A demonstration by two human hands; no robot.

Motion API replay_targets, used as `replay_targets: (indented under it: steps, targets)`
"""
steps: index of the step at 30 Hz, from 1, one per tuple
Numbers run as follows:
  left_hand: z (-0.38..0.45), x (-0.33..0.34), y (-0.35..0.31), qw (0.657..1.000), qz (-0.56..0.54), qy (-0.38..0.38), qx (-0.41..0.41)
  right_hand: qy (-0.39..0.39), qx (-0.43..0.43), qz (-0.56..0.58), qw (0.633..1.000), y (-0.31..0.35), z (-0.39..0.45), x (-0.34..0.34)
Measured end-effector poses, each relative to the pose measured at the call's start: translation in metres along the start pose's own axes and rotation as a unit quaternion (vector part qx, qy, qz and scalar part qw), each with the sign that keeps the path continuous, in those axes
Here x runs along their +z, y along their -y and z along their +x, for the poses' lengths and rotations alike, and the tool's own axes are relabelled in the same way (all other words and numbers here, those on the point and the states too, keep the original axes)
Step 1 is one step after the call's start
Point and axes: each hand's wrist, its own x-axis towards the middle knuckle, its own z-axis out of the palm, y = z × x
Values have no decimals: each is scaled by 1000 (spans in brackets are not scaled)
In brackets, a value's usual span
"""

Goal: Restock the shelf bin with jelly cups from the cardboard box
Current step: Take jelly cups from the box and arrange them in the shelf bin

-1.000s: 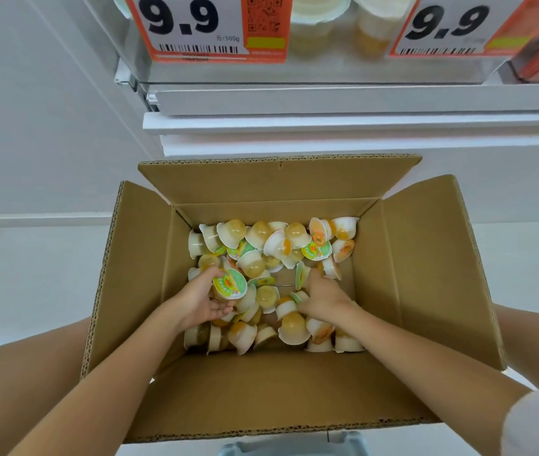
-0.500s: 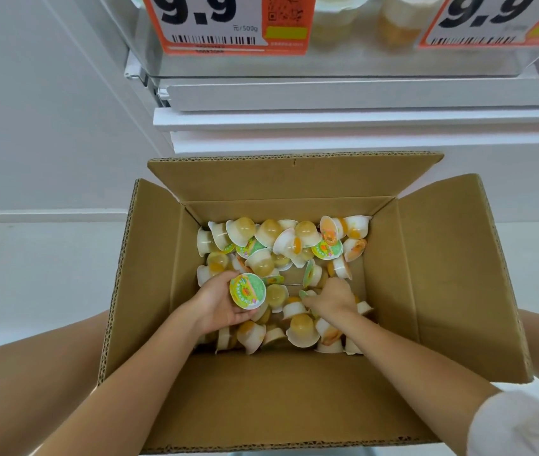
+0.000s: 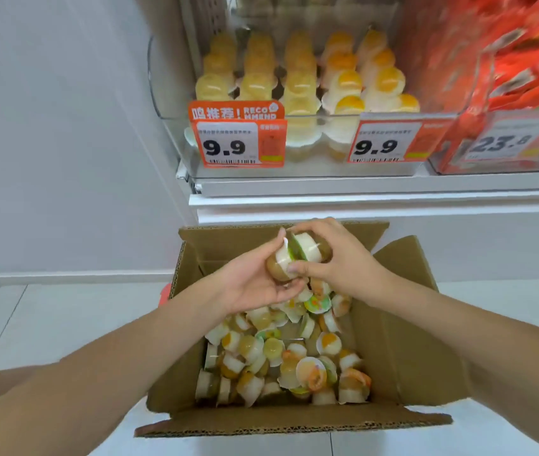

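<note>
Both hands are up over the far end of the cardboard box [image 3: 403,324], two jelly cups [image 3: 297,255] pressed lid to lid between them. The left hand [image 3: 255,284] cradles the pair from below, fingers half curled; the right hand [image 3: 333,258] pinches them from above. The shelf bin [image 3: 294,93] sits above and beyond the box, already rowed with cups. Best bet: keep the pair squeezed together, lift clear of the flap, set them in behind the clear front wall.
</note>
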Motion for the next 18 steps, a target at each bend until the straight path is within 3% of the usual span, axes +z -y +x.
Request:
replay_targets:
  steps: [6,9,14,18]
  targets:
    - [-61,66,-37,992,76,73,76,72,-58,4,996,54,-8,-55]
    - [-83,84,-39,979,155,44,123,96,-94,10,991,74,-10,-78]
    - [-93,108,-44,962,172,18,214,34,-110,70,991,90,2,-96]
    - [-90,117,-56,962,153,29,226,3,-112,86,990,101,3,-108]
